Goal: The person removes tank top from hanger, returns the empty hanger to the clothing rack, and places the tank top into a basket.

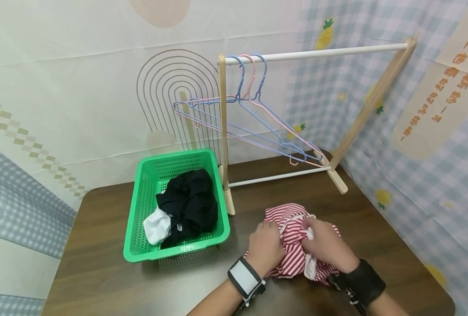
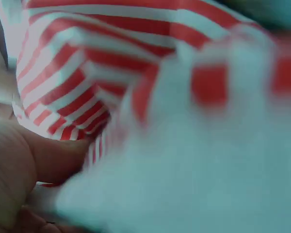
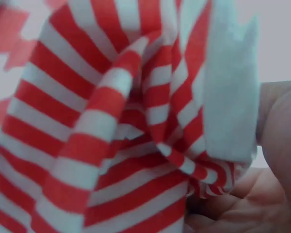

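A red-and-white striped garment (image 1: 293, 254) with white trim lies bunched on the table in front of me; its exact kind cannot be told. My left hand (image 1: 266, 248) grips its left side, and the left wrist view shows the thumb (image 2: 58, 158) pressed into the striped folds. On the other side my right hand (image 1: 330, 243) pinches the white trim. Close up in the right wrist view, a white band (image 3: 232, 87) sits beside the thumb and curled fingers. Some fingertips are hidden by cloth.
A green basket (image 1: 130, 228) with black clothing (image 1: 192, 202) and a white piece (image 1: 156, 226) stands to the left. Behind, a wooden rack with a white rail (image 1: 336, 52) carries blue and pink hangers (image 1: 253, 92). Patterned cloth walls border the brown table (image 1: 99, 263).
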The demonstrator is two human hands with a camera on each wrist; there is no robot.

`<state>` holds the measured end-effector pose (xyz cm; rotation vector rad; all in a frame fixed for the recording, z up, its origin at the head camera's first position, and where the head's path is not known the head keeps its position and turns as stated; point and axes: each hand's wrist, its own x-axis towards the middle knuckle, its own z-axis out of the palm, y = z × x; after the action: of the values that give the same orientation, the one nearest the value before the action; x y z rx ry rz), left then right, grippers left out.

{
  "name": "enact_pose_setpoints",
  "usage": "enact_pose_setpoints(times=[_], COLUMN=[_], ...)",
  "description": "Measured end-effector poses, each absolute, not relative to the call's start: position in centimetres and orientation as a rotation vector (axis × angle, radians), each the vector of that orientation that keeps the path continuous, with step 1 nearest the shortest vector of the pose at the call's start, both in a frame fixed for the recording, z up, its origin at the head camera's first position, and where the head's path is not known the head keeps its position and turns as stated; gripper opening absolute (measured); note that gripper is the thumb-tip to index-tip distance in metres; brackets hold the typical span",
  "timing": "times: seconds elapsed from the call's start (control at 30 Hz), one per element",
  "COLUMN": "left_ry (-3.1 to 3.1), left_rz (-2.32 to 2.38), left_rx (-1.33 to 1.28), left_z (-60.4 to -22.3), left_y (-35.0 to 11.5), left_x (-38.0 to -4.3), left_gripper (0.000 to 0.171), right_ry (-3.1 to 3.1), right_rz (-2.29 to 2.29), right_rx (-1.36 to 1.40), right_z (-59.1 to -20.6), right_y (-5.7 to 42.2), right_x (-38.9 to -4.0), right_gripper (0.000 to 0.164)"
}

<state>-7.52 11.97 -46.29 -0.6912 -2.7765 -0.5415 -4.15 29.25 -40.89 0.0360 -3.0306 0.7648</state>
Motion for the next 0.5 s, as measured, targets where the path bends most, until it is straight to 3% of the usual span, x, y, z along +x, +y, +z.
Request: enact_pose_setpoints(times=[0.5], left_ry=[-2.471], left_rz=[-0.796], left_rx=[-0.587], left_z=[-37.0], left_y=[5.5], left_x=[-8.0], left_gripper=[0.015], right_ry=[-2.748], right_rz=[0.856], right_rx=[0.328], right_z=[-31.7], right_y=[23.6], right_x=[-7.1], right_gripper=[0.019])
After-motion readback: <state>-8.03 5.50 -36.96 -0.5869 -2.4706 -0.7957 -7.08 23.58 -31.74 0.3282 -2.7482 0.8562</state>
